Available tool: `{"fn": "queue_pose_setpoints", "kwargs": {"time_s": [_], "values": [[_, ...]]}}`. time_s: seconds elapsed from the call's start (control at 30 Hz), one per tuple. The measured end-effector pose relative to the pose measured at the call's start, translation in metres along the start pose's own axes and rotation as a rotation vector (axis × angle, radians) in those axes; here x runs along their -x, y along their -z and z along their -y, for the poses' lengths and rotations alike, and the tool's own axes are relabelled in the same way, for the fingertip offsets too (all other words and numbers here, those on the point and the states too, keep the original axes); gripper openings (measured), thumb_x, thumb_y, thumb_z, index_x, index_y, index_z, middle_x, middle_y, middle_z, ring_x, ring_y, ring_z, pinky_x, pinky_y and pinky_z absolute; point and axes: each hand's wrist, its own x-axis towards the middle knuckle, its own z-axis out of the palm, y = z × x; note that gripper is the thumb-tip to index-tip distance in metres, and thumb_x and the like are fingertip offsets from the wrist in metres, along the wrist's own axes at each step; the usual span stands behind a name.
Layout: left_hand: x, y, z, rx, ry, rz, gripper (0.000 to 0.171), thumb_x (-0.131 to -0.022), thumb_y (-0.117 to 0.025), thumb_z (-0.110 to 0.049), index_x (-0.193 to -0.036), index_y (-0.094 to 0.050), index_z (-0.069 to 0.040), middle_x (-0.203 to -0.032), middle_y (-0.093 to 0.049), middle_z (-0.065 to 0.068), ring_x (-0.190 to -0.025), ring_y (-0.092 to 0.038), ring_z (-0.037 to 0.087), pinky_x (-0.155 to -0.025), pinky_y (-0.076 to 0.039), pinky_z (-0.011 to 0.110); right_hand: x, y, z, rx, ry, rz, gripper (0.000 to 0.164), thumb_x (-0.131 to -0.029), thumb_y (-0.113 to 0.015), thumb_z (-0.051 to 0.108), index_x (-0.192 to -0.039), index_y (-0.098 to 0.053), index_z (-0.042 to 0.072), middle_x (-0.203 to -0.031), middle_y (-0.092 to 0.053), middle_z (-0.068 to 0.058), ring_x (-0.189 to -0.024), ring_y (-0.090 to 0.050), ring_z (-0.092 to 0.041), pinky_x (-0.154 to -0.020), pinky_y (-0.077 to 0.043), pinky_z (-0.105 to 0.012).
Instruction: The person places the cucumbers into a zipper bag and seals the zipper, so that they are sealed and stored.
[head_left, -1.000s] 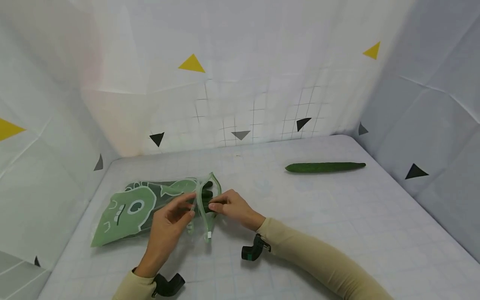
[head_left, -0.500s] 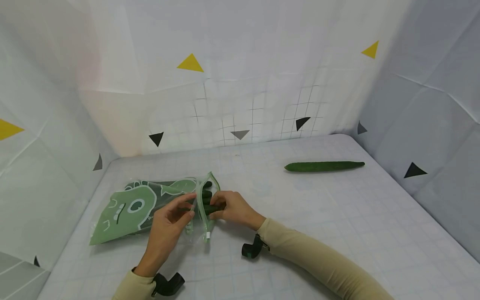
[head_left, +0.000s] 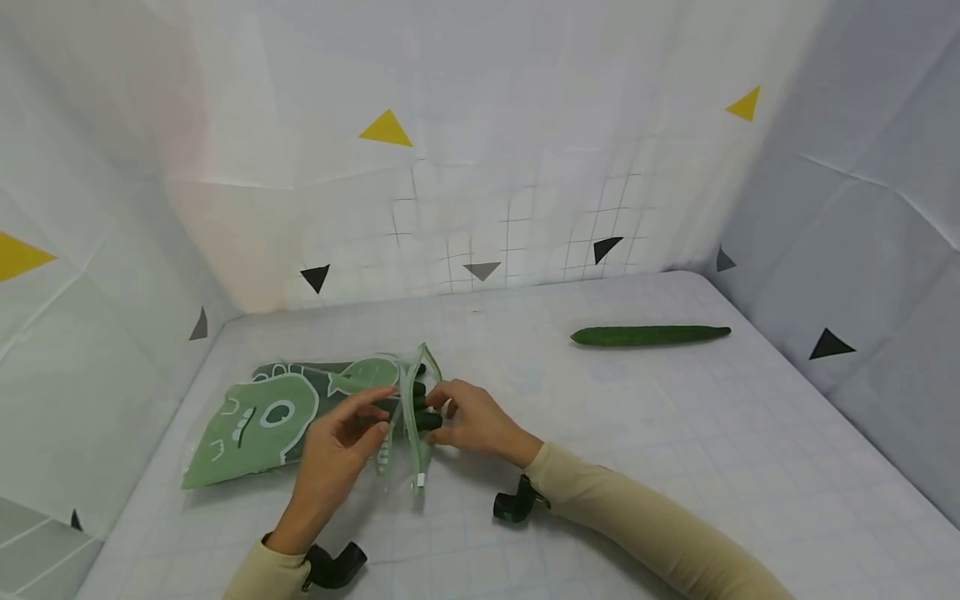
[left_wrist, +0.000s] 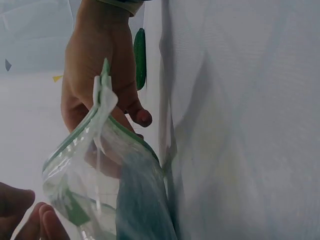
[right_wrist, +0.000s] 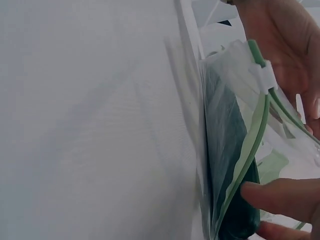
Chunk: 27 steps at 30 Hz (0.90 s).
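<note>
A soft zip bag (head_left: 281, 417), clear with green cartoon print, lies on its side with its mouth to the right. Several dark green cucumbers are inside, their ends showing at the mouth. My left hand (head_left: 341, 446) pinches film near the opening between thumb and fingertip. At the mouth, my right hand (head_left: 476, 423) has its thumb and finger around the end of the nearest cucumber (head_left: 428, 421). The right wrist view shows that thumb (right_wrist: 280, 197) across the green zip edge, over the dark cucumber (right_wrist: 242, 217). The white slider (right_wrist: 266, 77) sits at the lower corner.
Another long cucumber (head_left: 651, 335) lies alone at the back right of the white table (head_left: 600, 400). White sheets with yellow, black and grey triangles stand behind and at both sides. A black wrist camera (head_left: 516, 504) hangs from the right sleeve.
My right hand has drawn slightly to the right, its fingers now more spread. The nearest cucumber's end shows further out of the mouth. My left hand has stayed in place.
</note>
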Motion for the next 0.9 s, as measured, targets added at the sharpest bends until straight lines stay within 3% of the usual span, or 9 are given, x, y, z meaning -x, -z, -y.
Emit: {"fn": "queue_pose_setpoints", "kwargs": {"time_s": [0.17,0.37,0.5,0.6,0.7,0.77,0.83,0.9], "values": [[0.0,-0.001,0.001,-0.037,-0.023,0.007,0.044,-0.096,-0.073,0.005,-0.137,-0.068,-0.01,-0.12,-0.069,0.014,-0.105,-0.067,0.027,-0.082,-0.056,0.029,0.012,0.004,-0.001,-0.028,0.047,-0.072,0.02,-0.09,-0.08,0.006,-0.109,-0.074,0.008,-0.106,-0.069,-0.002,-0.088,-0.062,-0.018,-0.074,-0.052,-0.031],[0.0,0.007,-0.004,-0.114,-0.099,-0.023,0.042,-0.096,-0.07,0.007,-0.135,-0.068,-0.01,-0.126,-0.067,0.01,-0.106,-0.066,0.029,-0.088,-0.054,0.026,0.022,0.009,-0.003,-0.075,0.05,-0.094,0.017,-0.091,-0.075,0.0,-0.106,-0.075,0.006,-0.099,-0.07,0.0,-0.083,-0.06,-0.012,-0.07,-0.053,-0.03],[-0.001,0.029,-0.01,-0.182,-0.127,-0.149,0.039,-0.096,-0.068,0.011,-0.129,-0.071,-0.007,-0.123,-0.069,0.01,-0.105,-0.065,0.022,-0.088,-0.051,0.02,0.026,0.01,-0.003,-0.104,0.074,-0.004,0.012,-0.094,-0.075,0.005,-0.105,-0.077,0.006,-0.095,-0.071,0.002,-0.081,-0.062,-0.008,-0.07,-0.053,-0.028],[0.0,0.055,-0.014,-0.248,-0.112,-0.308,0.038,-0.093,-0.064,0.017,-0.123,-0.074,-0.002,-0.116,-0.071,0.012,-0.102,-0.064,0.015,-0.085,-0.049,0.017,0.03,0.006,-0.001,-0.133,0.098,0.09,0.012,-0.095,-0.077,0.012,-0.106,-0.078,0.007,-0.094,-0.071,0.006,-0.081,-0.064,-0.005,-0.07,-0.054,-0.025],[0.004,0.088,-0.016,-0.376,0.005,-0.474,0.043,-0.09,-0.056,0.016,-0.124,-0.075,-0.003,-0.12,-0.069,0.012,-0.105,-0.061,0.014,-0.086,-0.046,0.016,0.033,0.001,0.003,-0.163,0.093,0.149,0.015,-0.094,-0.079,0.017,-0.106,-0.076,0.007,-0.089,-0.07,0.009,-0.078,-0.063,-0.003,-0.071,-0.055,-0.023],[0.01,0.113,-0.015,-0.5,0.147,-0.52,0.051,-0.088,-0.051,0.012,-0.132,-0.071,-0.003,-0.131,-0.064,0.016,-0.117,-0.058,0.021,-0.094,-0.044,0.025,0.034,-0.002,0.006,-0.18,0.075,0.143,0.017,-0.093,-0.08,0.018,-0.103,-0.073,0.007,-0.085,-0.067,0.01,-0.075,-0.062,-0.003,-0.071,-0.054,-0.023],[0.015,0.138,-0.008,-0.616,0.287,-0.474,0.058,-0.086,-0.048,0.008,-0.142,-0.062,0.001,-0.144,-0.053,0.025,-0.13,-0.049,0.037,-0.105,-0.041,0.042,0.035,-0.004,0.009,-0.19,0.058,0.115,0.019,-0.092,-0.082,0.018,-0.101,-0.069,0.007,-0.082,-0.066,0.01,-0.074,-0.061,-0.003,-0.07,-0.054,-0.023],[0.021,0.162,0.002,-0.706,0.404,-0.373,0.065,-0.084,-0.048,0.006,-0.149,-0.047,0.009,-0.15,-0.039,0.037,-0.136,-0.036,0.055,-0.108,-0.033,0.062,0.036,-0.006,0.011,-0.205,0.052,0.096,0.021,-0.092,-0.082,0.018,-0.102,-0.067,0.008,-0.081,-0.066,0.01,-0.073,-0.061,-0.004,-0.069,-0.054,-0.023]]}}
